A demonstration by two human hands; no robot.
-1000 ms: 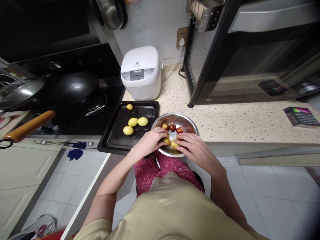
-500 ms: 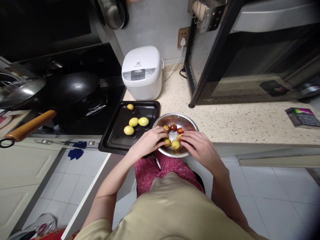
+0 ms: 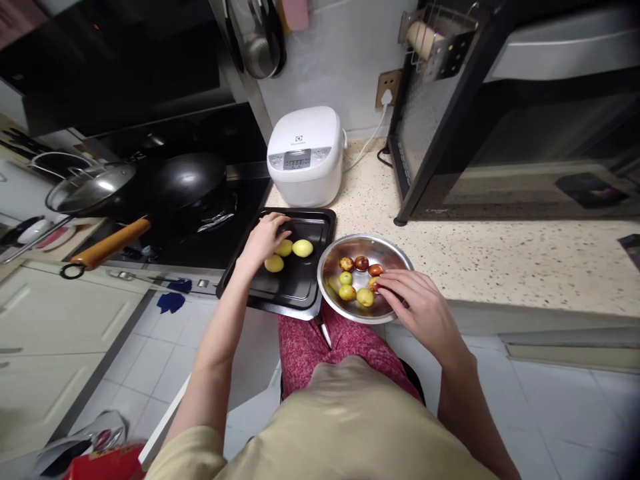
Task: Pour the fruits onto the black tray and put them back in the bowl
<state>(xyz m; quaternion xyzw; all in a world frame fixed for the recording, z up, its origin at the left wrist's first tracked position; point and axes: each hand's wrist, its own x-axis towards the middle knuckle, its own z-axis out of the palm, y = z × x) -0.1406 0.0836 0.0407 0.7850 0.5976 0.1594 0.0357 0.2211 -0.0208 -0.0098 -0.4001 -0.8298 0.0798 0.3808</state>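
Observation:
My left hand [image 3: 271, 235] reaches over the black baking tray [image 3: 295, 297], fingers bent down and thumb apart from them. Right beside it lie several pale yellow-green jujubes [image 3: 303, 248]; the small one at the tray's far side is hidden by the hand. My right hand [image 3: 417, 303] is at the right side of the steel bowl [image 3: 334, 252], its fingertips closed on a yellowish-brown jujube [image 3: 373, 284]. Other jujubes form a loose ring in the bowl, some dark red-brown [image 3: 361, 263], some green-yellow [image 3: 365, 297].
A white rice cooker [image 3: 306, 160] stands behind the tray, plugged into the wall socket [image 3: 387, 92]. To the right is a black oven [image 3: 530, 147] on the speckled counter [image 3: 505, 260]. A wok [image 3: 183, 180] sits on the stove at left, its wooden handle [image 3: 111, 244] pointing towards the front.
My left hand has moved from the bowl to the tray, uncovering a green jujube at the bowl's left side. My right hand stays at the bowl. The view has shifted slightly left.

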